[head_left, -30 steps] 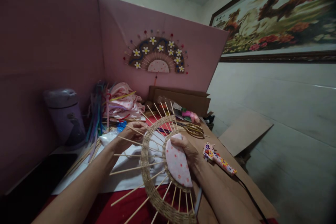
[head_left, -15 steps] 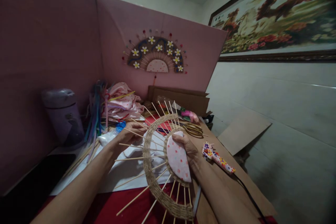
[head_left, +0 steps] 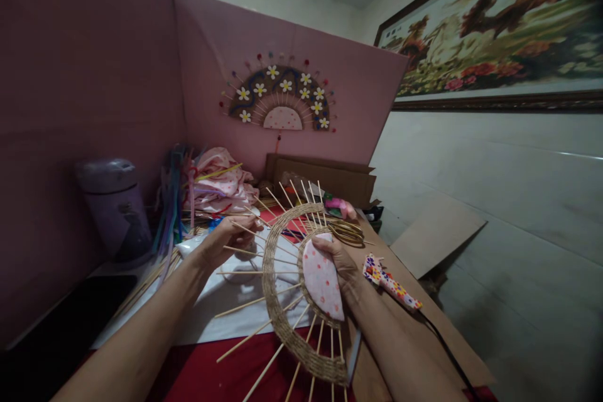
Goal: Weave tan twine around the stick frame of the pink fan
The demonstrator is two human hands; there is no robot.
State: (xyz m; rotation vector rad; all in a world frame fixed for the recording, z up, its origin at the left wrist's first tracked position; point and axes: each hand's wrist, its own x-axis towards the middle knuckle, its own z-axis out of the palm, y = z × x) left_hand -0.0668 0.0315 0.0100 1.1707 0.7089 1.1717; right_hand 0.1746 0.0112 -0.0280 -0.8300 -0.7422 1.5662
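Observation:
A half-round woven fan frame [head_left: 277,301] stands tilted in front of me, with a band of twine laced around thin wooden sticks that spread out to the left. At its core sits a white half-circle of cloth with pink dots [head_left: 323,279]. My right hand [head_left: 346,267] grips this core from the right, thumb over the cloth. Beside the upper left sticks, my left hand [head_left: 230,239] is closed, its fingertips drawn together near the stick ends. What they pinch is too small to make out. Below it, a greyish strand lies blurred over the white sheet [head_left: 202,320].
A flower-patterned glue gun [head_left: 391,282] with a black cord lies on the brown board at right, near gold-handled scissors [head_left: 347,232]. Pink cloth [head_left: 223,179], pipe cleaners [head_left: 174,201] and a lilac tumbler [head_left: 113,210] stand at left. A finished flowered fan [head_left: 282,97] hangs on the pink panel.
The fan frame has shifted slightly right and turned a little in my right hand. My left hand has moved slightly, staying by the upper left sticks.

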